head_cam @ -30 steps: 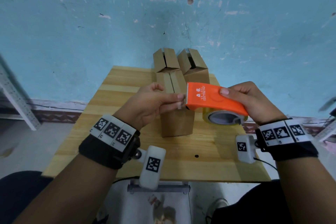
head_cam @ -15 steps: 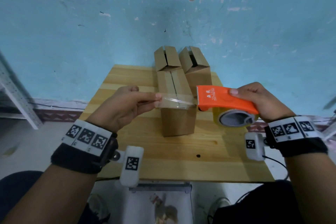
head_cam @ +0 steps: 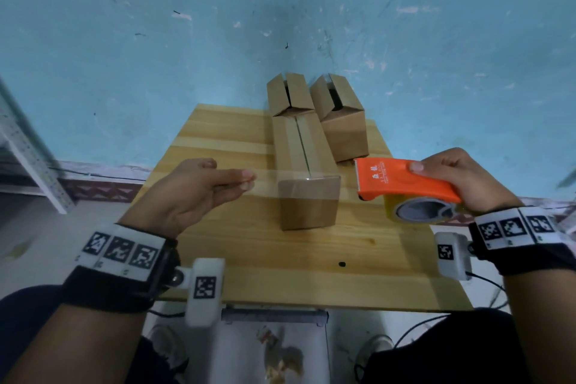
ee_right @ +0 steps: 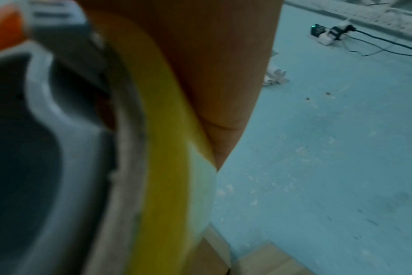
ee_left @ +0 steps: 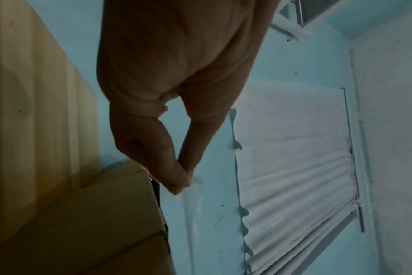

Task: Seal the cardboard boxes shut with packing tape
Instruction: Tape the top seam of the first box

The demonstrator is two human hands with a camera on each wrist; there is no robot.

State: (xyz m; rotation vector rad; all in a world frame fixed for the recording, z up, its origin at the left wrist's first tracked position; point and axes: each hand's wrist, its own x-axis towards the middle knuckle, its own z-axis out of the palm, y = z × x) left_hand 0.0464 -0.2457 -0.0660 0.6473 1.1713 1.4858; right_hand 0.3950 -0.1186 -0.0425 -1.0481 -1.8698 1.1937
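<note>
A long cardboard box [head_cam: 307,209] lies on the wooden table [head_cam: 249,246], its top flaps closed along a middle seam. My left hand [head_cam: 199,193] pinches the free end of a clear tape strip [head_cam: 299,185] between thumb and fingertips [ee_left: 180,183], left of the box. The strip stretches across in front of the box's near end to the orange tape dispenser [head_cam: 402,184], which my right hand [head_cam: 461,179] grips to the right of the box. The yellowish tape roll [ee_right: 162,148] fills the right wrist view.
Two more cardboard boxes [head_cam: 290,93] [head_cam: 341,117] with open flaps stand at the table's far edge against the blue wall. A metal shelf frame [head_cam: 28,153] is on the left. Cables and a power strip [ee_right: 327,34] lie on the floor at the right.
My hands have moved apart: the left went left with the tape end, the right went right with the dispenser. The drawn-out strip is now longer than the box is wide.
</note>
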